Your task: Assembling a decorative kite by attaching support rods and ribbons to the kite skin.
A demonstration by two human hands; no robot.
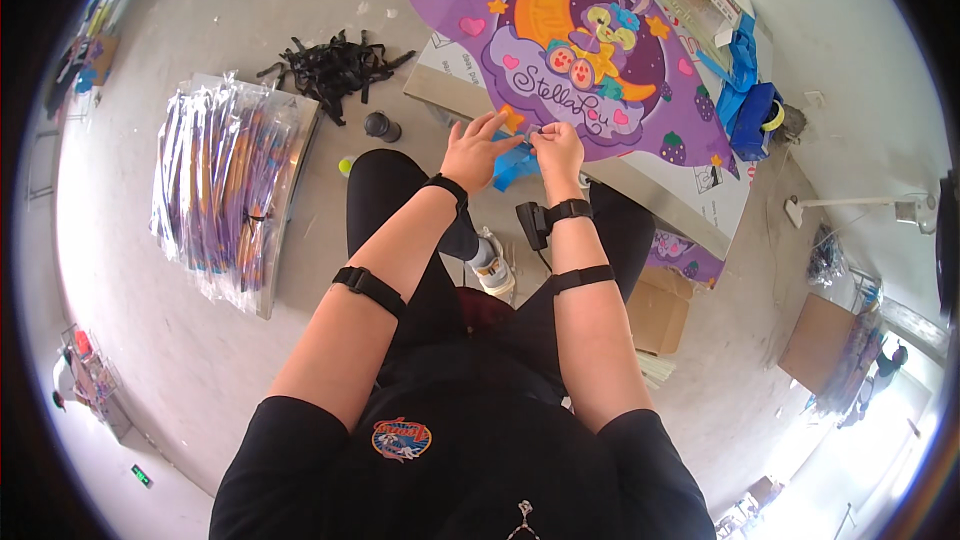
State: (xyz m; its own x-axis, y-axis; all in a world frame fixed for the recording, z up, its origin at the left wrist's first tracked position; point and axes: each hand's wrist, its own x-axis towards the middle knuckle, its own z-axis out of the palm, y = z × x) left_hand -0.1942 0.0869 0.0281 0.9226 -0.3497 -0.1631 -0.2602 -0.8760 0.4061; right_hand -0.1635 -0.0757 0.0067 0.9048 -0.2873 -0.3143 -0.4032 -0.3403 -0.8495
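Note:
A purple kite printed with a cartoon animal on an orange moon lies spread over cardboard boxes in front of me. At its near edge a blue ribbon hangs down between my hands. My right hand is closed in a pinch at the ribbon's upper end, by the kite's edge; the exact spot is partly covered by the fingers. Close beside it, my left hand has its fingers stretched apart over the edge, with nothing visible in them.
Left of me, a stack of kites in clear bags lies on a board. Black straps are heaped beyond a dark bottle on the floor. Right of the kite sits a blue tape dispenser. An open carton stands by my right leg.

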